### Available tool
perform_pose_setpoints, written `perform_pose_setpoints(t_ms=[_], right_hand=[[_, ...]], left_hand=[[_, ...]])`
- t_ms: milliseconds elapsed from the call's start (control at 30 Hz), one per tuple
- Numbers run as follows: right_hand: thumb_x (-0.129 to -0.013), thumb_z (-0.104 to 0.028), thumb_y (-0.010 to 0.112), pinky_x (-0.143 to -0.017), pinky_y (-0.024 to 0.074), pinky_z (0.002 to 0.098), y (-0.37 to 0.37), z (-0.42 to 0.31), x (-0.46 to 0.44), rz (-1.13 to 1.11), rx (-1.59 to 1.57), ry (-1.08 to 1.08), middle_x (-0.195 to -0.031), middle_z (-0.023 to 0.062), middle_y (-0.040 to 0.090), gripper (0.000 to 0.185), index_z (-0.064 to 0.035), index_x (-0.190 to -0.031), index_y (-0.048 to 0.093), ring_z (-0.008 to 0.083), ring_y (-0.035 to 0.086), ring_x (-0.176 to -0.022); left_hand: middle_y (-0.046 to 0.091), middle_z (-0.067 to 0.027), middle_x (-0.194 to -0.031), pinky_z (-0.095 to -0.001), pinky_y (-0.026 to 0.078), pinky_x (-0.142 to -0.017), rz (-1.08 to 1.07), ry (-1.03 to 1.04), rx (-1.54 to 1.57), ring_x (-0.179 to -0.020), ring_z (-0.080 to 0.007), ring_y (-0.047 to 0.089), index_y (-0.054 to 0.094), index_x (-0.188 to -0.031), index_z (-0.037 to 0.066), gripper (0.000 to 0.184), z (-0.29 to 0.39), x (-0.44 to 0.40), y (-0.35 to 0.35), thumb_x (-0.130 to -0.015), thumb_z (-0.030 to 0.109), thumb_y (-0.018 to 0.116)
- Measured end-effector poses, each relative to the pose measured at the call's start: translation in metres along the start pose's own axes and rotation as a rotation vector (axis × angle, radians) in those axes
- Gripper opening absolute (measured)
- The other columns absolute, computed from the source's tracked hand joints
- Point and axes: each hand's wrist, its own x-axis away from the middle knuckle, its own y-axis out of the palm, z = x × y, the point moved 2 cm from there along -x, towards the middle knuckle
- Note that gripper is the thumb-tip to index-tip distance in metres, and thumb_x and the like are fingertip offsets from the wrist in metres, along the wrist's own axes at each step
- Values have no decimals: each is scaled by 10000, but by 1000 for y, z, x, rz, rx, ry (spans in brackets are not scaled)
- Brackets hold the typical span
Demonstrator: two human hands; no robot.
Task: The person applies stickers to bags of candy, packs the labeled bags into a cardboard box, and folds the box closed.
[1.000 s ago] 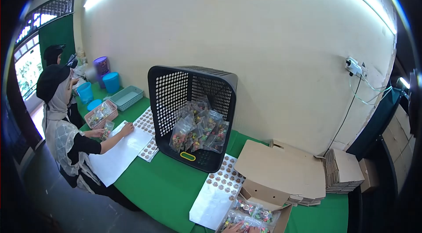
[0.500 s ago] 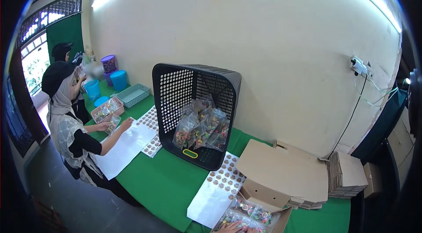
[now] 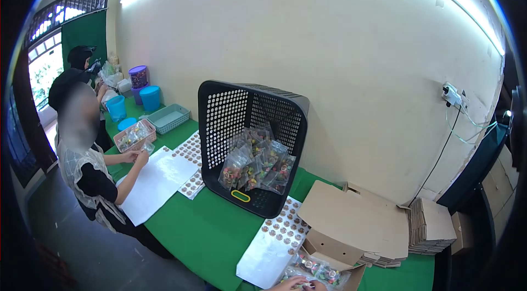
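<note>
At the bottom edge, my left hand has its fingers bent together over an open cardboard box. My right hand is close beside it, mostly cut off by the frame. Something small and whitish shows between the fingertips, too small to name. Inside the box lie clear bags of colourful sweets, just beyond my hands. Left of the box is a sheet of round stickers. A black plastic basket rests tilted on its side, its opening towards me, with several similar filled bags in it.
Flattened cardboard and a cardboard stack stand at right on the green-covered table. At left a co-worker handles a small clear packet beside a pink basket. Another person stands behind, near blue buckets.
My hands have come closer together and up from the bags, with the left fingers now bent instead of flat. The co-worker's hands have drawn together. The view has shifted slightly.
</note>
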Motion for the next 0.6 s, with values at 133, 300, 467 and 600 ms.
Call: perform_pose_setpoints(t_ms=[133, 300, 467, 600], right_hand=[[-797, -242, 587, -657, 470, 336, 22, -2, -42, -11, -40, -54, -923, 152, 590, 391, -17, -1102, 489, 198, 588, -755], [-736, -293, 645, -695, 479, 309, 23, -106, -76, 57, -148, -75, -891, 162, 607, 428, 33, -998, 555, 224, 603, -780], [-777, -251, 616, -688, 471, 276, 55, -207, -125, -79, -258, -181, -895, 117, 610, 367, 7, -1031, 551, 174, 591, -765], [-805, -226, 584, -699, 448, 245, 117, -239, -199, -259, -403, -249, -879, 65, 608, 328, 14, -1026, 548, 132, 572, -770]], left_hand=[[452, -114, -1179, -306, 404, -852, 41, 88, 41, -1021, -175, 495, 432, -1186, 56, 396, 3, 12, -82, -799, 81, 512], [521, -68, -1098, -266, 416, -831, 297, -19, 24, -968, -140, 522, 464, -1131, 21, 310, 13, 54, -209, -821, 38, 465], [554, -65, -1033, -236, 428, -763, 654, -19, 143, -892, -130, 539, 501, -1061, 14, 264, 13, 113, -317, -802, 0, 450], [540, -94, -1022, -269, 410, -838, 880, -47, 212, -941, -155, 520, 496, -1039, -15, 241, -6, 154, -370, -803, -12, 447]])
